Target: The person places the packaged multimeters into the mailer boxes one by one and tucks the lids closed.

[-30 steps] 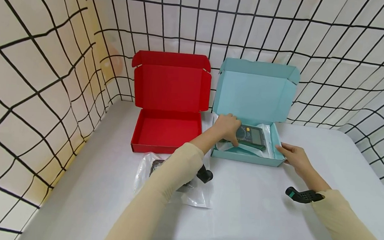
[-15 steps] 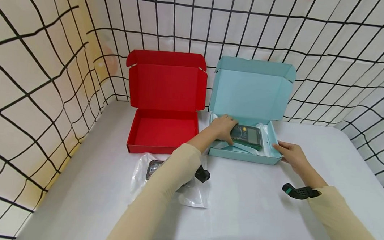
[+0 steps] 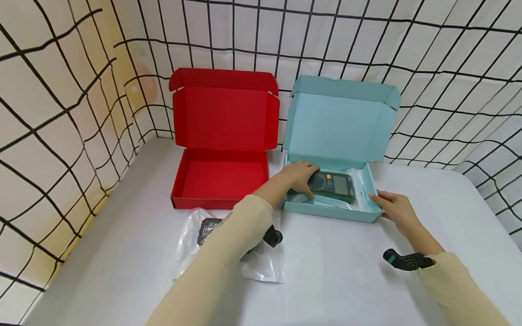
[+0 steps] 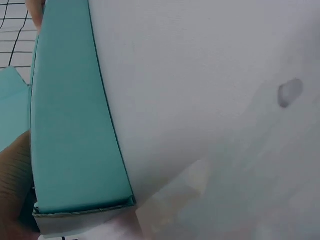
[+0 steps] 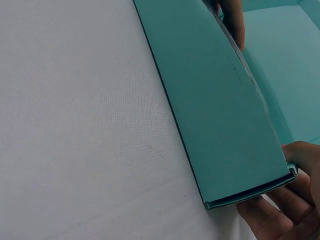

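In the head view, a dark multimeter (image 3: 334, 185) with a green edge lies in the open light blue box (image 3: 329, 212), on clear plastic wrapping. My left hand (image 3: 296, 178) grips the multimeter's left end, thumb at the front and fingers behind. The right hand (image 3: 395, 208) pinches the box's right wall, thumb on the inside edge. In the right wrist view, fingers (image 5: 272, 215) reach under the box's corner, and its front wall (image 5: 220, 95) fills the middle. The left wrist view shows part of the left hand (image 4: 12, 175) behind that wall.
An open red box (image 3: 219, 203) with a bare inside stands left of the blue one. In front of it lies a clear plastic bag (image 3: 264, 269) with a dark item inside, partly covered by the left sleeve. Black wire grid (image 3: 338, 39) encloses the back and sides of the white table (image 3: 338, 295).
The multimeter and left hand have shifted slightly left and lower within the blue box. The right hand keeps its hold on the wall. The whole head view has drifted a little.
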`<state>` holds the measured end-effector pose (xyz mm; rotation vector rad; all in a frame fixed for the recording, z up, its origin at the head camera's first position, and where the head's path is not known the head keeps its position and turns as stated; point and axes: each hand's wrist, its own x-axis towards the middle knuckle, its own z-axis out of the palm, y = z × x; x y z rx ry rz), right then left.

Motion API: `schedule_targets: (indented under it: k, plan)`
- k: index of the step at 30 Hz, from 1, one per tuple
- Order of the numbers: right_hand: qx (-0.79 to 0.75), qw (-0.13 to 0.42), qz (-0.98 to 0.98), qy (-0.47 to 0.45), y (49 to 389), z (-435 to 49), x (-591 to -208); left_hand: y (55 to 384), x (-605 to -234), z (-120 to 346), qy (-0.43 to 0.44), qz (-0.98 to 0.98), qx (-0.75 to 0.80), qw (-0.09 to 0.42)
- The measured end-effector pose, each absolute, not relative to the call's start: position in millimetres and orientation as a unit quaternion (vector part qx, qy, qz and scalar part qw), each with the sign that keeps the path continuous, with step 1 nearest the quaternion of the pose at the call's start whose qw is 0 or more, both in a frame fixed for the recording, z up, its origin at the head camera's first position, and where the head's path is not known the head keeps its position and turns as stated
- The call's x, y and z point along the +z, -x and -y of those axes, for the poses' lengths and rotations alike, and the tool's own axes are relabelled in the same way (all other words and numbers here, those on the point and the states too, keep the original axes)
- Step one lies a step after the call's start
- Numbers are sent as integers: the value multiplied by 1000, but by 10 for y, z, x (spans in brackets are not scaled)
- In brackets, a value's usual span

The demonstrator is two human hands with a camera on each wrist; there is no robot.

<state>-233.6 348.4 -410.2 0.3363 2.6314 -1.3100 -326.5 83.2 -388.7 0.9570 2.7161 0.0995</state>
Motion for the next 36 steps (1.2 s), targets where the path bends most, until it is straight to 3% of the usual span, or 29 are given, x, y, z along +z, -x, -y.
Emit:
schedule_targets:
  k: [5,11,21,27,32,36]
  plan:
    - [-436,93,-888,-112,2346,-3474,-4090,3257,-3901,-776,-339,-930,46,134]
    - [-424,122,-893,-89,2374,-3499,-3978,3267,-3831,-668,-326,-922,172,118]
    - [-426,151,-888,-83,2539,-3481,-3729,3310,-3607,-460,-288,-919,263,-59]
    - [-449,88,-881,-124,2913,-3765,-3884,3340,-3519,-408,-230,-906,311,-171]
    - [-478,17,-864,-160,3311,-4010,-4081,3376,-3497,-367,-213,-898,356,-147]
    - [-531,-1,-837,-132,3321,-3836,-3850,3399,-3505,-339,-221,-894,374,-114]
